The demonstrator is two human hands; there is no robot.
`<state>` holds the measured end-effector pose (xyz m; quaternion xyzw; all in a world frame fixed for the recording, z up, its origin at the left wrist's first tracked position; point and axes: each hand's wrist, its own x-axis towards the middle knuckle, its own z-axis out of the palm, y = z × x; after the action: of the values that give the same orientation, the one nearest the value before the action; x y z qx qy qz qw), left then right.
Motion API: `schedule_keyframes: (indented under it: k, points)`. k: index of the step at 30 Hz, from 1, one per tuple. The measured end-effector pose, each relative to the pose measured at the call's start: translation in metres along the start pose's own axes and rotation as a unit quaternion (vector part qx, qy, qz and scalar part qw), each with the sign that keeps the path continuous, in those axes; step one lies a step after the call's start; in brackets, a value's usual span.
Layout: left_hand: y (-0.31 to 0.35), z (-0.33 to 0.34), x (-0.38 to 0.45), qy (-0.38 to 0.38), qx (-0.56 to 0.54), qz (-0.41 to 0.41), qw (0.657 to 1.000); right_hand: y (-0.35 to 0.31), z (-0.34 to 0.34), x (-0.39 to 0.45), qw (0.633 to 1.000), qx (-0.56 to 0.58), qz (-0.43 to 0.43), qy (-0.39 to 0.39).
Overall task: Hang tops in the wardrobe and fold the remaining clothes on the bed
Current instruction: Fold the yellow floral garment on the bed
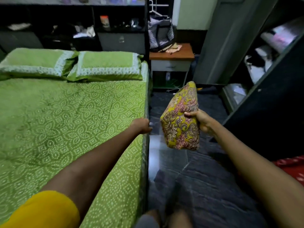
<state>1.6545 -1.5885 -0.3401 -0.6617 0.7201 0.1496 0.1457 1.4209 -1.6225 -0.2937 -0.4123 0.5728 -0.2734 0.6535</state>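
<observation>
Right hand (pixel 201 120) grips folded floral cloth (pixel 181 122); left hand (pixel 142 125), seemingly curled, at bed (pixel 65 112) edge.

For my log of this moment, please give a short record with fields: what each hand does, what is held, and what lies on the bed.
right hand: right hand grips a folded floral cloth above the floor, beside the bed
left hand: left hand closed at the bed edge, holding nothing visible
on bed: green cover, two pillows, no clothes seen
wardrobe: wardrobe open at right, shelves with items
</observation>
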Motion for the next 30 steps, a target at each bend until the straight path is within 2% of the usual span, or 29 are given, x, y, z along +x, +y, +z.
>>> schedule_keyframes:
  k: [5, 10, 13, 20, 24, 30]
  points:
    - [0.030, -0.071, -0.007, -0.080, 0.006, 0.049, 0.996, -0.058, -0.025, -0.038, 1.000, 0.024, -0.003, 0.009]
    - [0.045, -0.108, 0.015, -0.061, 0.034, 0.056, 0.996, -0.089, -0.054, -0.039, 0.999, 0.029, -0.016, 0.008]
    - [0.052, -0.116, 0.038, -0.077, 0.046, 0.060, 0.994, -0.103, -0.068, -0.033, 0.999, 0.042, -0.029, 0.014]
    - [0.072, -0.144, 0.097, -0.106, 0.074, 0.081, 0.988, -0.131, -0.098, 0.006, 0.993, 0.092, -0.057, 0.039]
    - [0.074, -0.176, 0.159, -0.138, 0.069, 0.080, 0.985, -0.160, -0.121, 0.046, 0.991, 0.103, -0.067, 0.058]
    - [0.081, -0.234, 0.260, -0.127, 0.064, 0.123, 0.982, -0.203, -0.160, 0.119, 0.981, 0.126, -0.081, 0.120]
